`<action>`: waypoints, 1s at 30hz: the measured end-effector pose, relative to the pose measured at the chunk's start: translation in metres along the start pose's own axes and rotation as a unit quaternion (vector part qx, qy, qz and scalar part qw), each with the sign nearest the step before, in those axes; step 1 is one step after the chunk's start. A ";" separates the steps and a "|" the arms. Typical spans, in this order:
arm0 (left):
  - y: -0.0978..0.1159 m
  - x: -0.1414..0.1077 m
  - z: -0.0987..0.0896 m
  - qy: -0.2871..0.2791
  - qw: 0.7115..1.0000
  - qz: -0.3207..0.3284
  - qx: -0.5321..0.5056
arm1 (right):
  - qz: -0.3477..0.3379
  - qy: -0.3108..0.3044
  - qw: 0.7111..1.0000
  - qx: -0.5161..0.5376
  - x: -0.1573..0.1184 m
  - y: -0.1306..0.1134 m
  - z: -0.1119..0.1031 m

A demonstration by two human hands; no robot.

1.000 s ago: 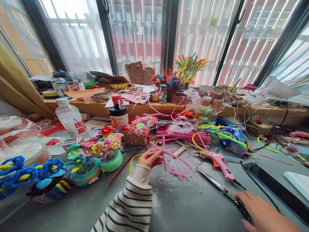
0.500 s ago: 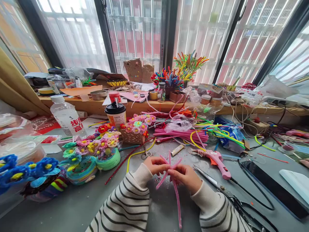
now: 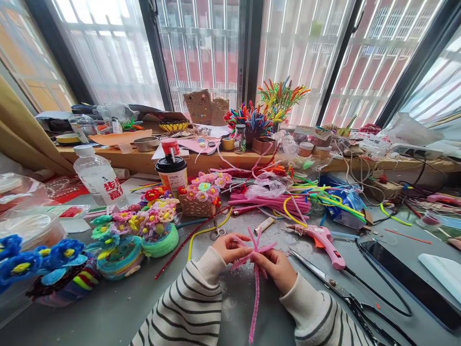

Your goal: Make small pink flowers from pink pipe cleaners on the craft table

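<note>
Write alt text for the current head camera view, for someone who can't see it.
Left hand and right hand pinch the middle of a pink pipe-cleaner star above a cluttered gray table. Large scissors and a pink glue gun lie to the right; pipe-cleaner flowers stand left.

Barred windows (image 3: 203, 43) admit daylight; wooden ledge (image 3: 201, 161) beneath; tan curtain (image 3: 27, 127) at left.

The left hand (image 3: 233, 251) and right hand (image 3: 276, 267) meet, fingers pinched (both sleeves striped).
</note>
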State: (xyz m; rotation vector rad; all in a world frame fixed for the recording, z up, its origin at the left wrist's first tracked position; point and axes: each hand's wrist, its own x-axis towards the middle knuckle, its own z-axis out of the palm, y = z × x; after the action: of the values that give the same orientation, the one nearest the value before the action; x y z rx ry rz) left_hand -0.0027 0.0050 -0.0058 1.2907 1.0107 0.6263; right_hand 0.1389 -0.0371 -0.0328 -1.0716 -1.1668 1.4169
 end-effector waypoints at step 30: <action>0.000 -0.001 0.003 -0.037 0.999 -0.024 0.012 | -0.011 0.082 0.997 0.002 0.002 0.000 -0.002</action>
State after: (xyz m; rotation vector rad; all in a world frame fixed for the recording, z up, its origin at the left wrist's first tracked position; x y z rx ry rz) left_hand -0.0010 0.0022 -0.0059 1.2981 0.9877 0.5279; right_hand 0.1405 -0.0352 -0.0327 -1.1472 -1.0545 1.2885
